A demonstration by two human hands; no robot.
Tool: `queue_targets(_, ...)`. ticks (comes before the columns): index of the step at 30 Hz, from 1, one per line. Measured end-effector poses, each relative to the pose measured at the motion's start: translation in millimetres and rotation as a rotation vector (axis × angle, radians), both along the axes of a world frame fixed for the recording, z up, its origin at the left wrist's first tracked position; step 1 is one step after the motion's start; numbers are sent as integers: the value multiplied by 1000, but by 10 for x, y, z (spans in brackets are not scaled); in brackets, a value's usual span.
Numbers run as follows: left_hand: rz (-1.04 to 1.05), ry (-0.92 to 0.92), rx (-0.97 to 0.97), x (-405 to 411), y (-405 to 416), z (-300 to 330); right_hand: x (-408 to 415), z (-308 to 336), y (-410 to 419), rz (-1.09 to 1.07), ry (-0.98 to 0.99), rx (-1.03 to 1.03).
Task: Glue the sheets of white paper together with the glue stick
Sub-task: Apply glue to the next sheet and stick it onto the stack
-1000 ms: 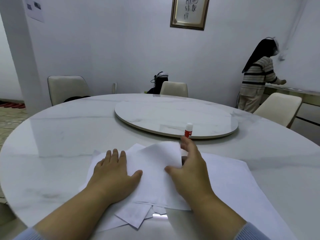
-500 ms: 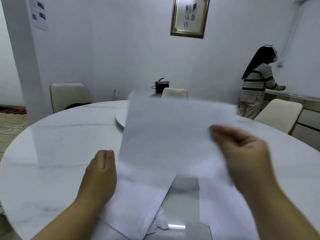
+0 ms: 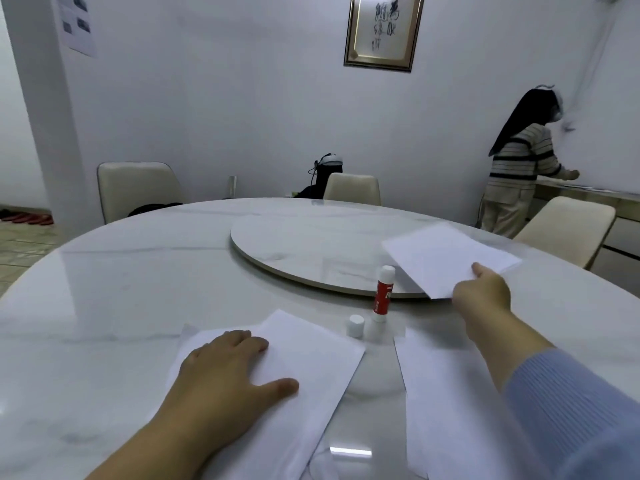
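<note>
My left hand (image 3: pixel 227 370) lies flat, fingers spread, on a stack of white paper sheets (image 3: pixel 311 368) at the table's near edge. My right hand (image 3: pixel 483 294) reaches out to the right and pinches the near edge of one white sheet (image 3: pixel 446 256), held over the rim of the turntable. A red and white glue stick (image 3: pixel 382 294) stands upright and uncapped between the hands, its white cap (image 3: pixel 356 325) standing beside it. Another white sheet (image 3: pixel 446 393) lies under my right forearm.
The round marble table (image 3: pixel 121 289) carries a raised turntable (image 3: pixel 301 244) in its middle. Cream chairs stand at the far left (image 3: pixel 136 188), far side (image 3: pixel 351 188) and right (image 3: pixel 568 223). A person (image 3: pixel 519 164) stands at a counter at the far right.
My right hand lifted one sheet off the stack, swung it up in front of me, then carried it out to the right over the turntable. The glue stick and cap came into view.
</note>
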State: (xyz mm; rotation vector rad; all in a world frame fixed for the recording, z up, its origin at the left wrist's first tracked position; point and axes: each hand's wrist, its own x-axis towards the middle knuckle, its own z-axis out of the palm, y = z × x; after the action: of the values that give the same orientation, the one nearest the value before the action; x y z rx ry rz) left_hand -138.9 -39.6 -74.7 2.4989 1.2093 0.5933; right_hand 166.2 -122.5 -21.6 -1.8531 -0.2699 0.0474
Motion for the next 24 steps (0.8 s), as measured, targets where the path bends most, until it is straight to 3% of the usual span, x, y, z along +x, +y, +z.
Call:
queue_targets(5, -8, 9, -39, -5, 12, 18, 22, -193, 88, 122, 85, -149)
queue_targets(8, -29, 46, -39, 6, 13, 25, 40, -237, 47, 191, 51, -167)
queue_targets(11, -43, 71, -45, 20, 28, 2, 36, -188, -36, 222, 139, -132)
queue_targets(13, -54, 74, -34, 25, 42, -16, 24, -132, -86, 242, 145, -210)
queue_targets(16, -71, 76, 27, 39, 47, -28, -95, -1, -102, 258, 80, -347)
queue_targets(20, -129, 72, 40, 51, 32, -16, -497, 71, -7, 563, 93, -431)
queue_targets(24, -209, 67, 5, 13, 38, -27, -637, -95, 188, 490, -12, -377)
